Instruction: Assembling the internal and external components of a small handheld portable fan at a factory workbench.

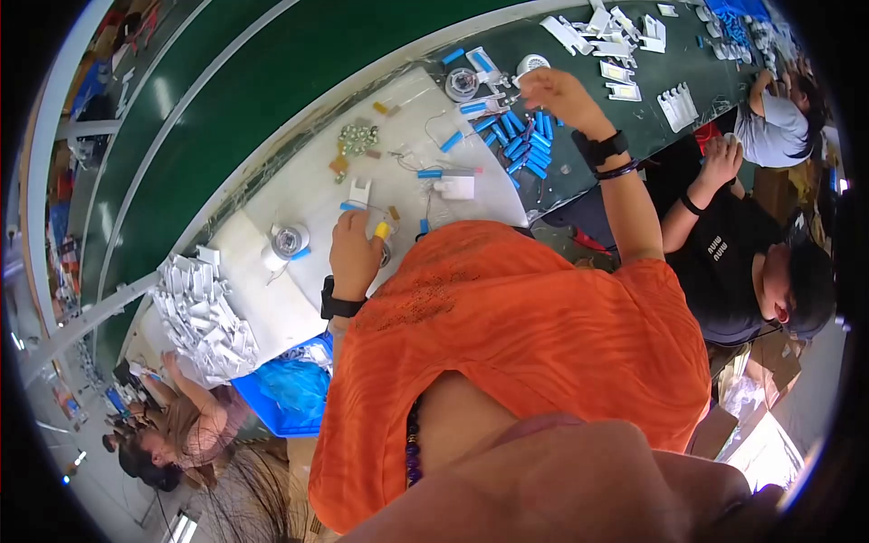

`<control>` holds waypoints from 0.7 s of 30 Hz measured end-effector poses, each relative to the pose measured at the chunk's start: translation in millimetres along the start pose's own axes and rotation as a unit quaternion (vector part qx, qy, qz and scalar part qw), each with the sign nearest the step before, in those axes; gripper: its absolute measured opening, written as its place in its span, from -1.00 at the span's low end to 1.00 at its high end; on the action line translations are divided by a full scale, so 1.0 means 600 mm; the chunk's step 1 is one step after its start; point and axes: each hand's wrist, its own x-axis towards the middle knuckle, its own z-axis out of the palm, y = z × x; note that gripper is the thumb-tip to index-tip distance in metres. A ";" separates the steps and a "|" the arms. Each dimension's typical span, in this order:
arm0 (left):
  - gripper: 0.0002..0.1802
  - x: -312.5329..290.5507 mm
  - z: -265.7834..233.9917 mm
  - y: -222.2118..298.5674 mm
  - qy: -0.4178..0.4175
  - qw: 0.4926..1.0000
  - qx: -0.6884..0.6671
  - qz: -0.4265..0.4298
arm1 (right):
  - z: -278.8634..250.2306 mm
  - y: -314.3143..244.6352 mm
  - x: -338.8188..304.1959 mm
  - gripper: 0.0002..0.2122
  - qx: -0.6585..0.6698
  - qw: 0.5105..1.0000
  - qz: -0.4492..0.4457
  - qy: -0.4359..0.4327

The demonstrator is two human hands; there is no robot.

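My left hand (pixel 353 253) is low over the white work mat, fingers bent, by a white plastic housing (pixel 359 192) with a blue cylindrical cell at its lower end. A yellow piece (pixel 382 230) shows beside the thumb; what the fingers hold is hidden. Raised over the far right of the mat, my right hand (pixel 557 93) has its fingers curled together, and I cannot make out what is in them. Just beyond its fingertips is a round white part (pixel 532 64). Below it lies a pile of blue cells (pixel 520 143).
White housings are heaped (pixel 204 317) at the left and scattered (pixel 620 41) at the far right. Small circuit boards (pixel 358 138) and a round fan unit (pixel 289 241) lie on the mat (pixel 299 172). A blue bin (pixel 290 389) stands lower left. Co-workers sit on both sides.
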 end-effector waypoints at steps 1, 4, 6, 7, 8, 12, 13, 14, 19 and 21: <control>-0.54 0.008 -0.002 0.006 -0.012 1.000 -0.004 0.003 | -0.032 0.023 0.009 -0.80 -0.093 0.994 -0.014 0.048; -0.55 0.033 0.003 0.012 -0.029 0.998 -0.032 0.048 | -0.125 0.083 0.043 -0.82 -0.307 0.939 -0.026 0.152; -0.55 0.048 0.006 0.015 -0.038 0.998 -0.027 0.045 | -0.153 0.085 0.050 -0.80 -0.295 0.940 -0.008 0.168; -0.54 0.052 0.010 0.015 -0.040 0.998 -0.023 0.045 | -0.155 0.075 0.054 -0.79 -0.274 0.948 0.034 0.157; -0.55 0.055 0.010 0.017 -0.039 0.998 -0.021 0.037 | -0.154 0.072 0.061 -0.78 -0.224 0.963 0.044 0.145; -0.57 0.067 0.018 0.031 -0.069 0.997 -0.027 0.025 | -0.097 0.086 0.080 -0.74 -0.160 0.983 -0.036 0.078; -0.57 0.068 0.019 0.037 -0.072 0.997 -0.028 0.015 | -0.072 0.075 0.089 -0.70 -0.238 0.961 -0.120 0.070; -0.58 0.070 0.020 0.045 -0.081 0.996 -0.039 0.012 | -0.047 0.071 0.103 -0.65 -0.311 0.926 -0.205 0.063; -0.61 0.069 0.033 0.061 -0.079 0.994 -0.077 0.002 | 0.059 0.087 0.153 -0.49 -0.412 0.869 -0.273 0.024; -0.61 0.065 0.040 0.060 -0.077 0.994 -0.076 0.003 | 0.073 0.099 0.164 -0.44 -0.434 0.857 -0.276 0.021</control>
